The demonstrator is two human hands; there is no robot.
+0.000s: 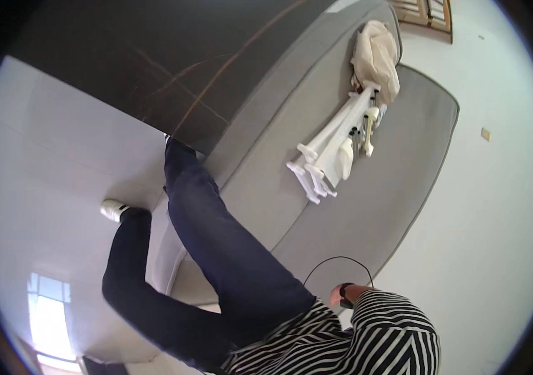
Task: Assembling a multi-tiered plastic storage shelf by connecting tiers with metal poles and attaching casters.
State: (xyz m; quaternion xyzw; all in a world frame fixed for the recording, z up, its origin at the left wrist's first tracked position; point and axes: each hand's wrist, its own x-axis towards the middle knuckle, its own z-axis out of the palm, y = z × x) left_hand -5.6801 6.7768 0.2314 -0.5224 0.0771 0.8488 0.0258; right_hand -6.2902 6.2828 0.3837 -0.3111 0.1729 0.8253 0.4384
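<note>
cable (339, 257), thin and black, rises in an arc against the grey sofa back (404, 137), close to the right hand (335, 295), with its ends dropping behind the person's body. the hand sits low beside the hip, a black band (345, 292) around its wrist, and its fingers are mostly hidden, so i cannot tell whether they are apart, together or clamped on anything. the left hand is out of view, and i cannot tell its grip either. the person wears a black-and-white striped top (398, 319) and dark trousers (235, 250); one leg reaches under the edge of a black, brown-veined table (123, 69), while the other bends toward a white shoe (113, 210) on the pale, glossy floor (48, 156). farther along the sofa, well apart from the hand, lies a folded white frame (344, 119) with a beige cloth (376, 56) at its far end. a small switch plate (486, 134) is on the white wall (498, 250).
</note>
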